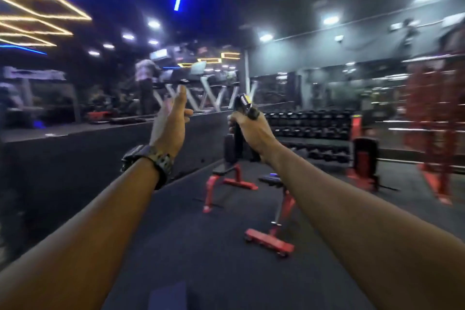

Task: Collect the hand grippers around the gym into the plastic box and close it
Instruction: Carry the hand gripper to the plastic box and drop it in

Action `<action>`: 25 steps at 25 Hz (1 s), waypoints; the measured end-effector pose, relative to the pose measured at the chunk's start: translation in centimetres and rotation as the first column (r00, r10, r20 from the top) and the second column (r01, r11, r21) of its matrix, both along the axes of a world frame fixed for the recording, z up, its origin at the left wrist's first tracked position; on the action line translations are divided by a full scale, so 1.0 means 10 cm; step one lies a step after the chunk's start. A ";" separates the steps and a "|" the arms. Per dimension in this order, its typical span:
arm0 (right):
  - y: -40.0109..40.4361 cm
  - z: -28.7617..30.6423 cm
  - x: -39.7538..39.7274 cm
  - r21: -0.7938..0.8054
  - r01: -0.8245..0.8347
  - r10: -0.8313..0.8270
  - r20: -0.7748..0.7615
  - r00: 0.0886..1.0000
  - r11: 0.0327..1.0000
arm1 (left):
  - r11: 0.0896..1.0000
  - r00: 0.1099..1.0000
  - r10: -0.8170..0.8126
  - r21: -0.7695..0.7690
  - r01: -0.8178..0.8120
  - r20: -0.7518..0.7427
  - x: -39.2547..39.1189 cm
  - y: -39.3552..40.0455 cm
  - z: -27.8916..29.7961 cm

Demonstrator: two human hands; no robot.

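Note:
My right hand (pixel 253 131) is raised in front of me and shut on a black hand gripper (pixel 244 105), whose top with a metal spring and a yellow spot sticks out above my fist. One dark handle hangs below my palm. My left hand (pixel 171 121) is held up beside it, about a hand's width to the left, open with fingers apart and holding nothing. A dark watch sits on my left wrist. No plastic box is in view. The whole view is motion-blurred.
Two red-framed benches (pixel 227 176) (pixel 276 219) stand on the dark floor ahead. A dumbbell rack (pixel 309 128) lines the far wall, with red machines (pixel 364 161) to the right. A raised dark platform (pixel 75 148) with treadmills and a person runs along the left.

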State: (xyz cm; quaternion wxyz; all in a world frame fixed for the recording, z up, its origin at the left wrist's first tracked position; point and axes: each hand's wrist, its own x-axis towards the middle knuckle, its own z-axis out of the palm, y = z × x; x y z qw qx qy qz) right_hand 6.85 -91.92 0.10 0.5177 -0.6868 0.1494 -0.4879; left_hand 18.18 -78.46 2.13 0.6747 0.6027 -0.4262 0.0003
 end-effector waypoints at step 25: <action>-3.23 -0.61 -3.14 0.031 0.803 -0.784 -0.195 0.589 0.595 | 0.680 0.681 -0.727 0.040 0.732 -0.090 -2.26 -4.67 -0.54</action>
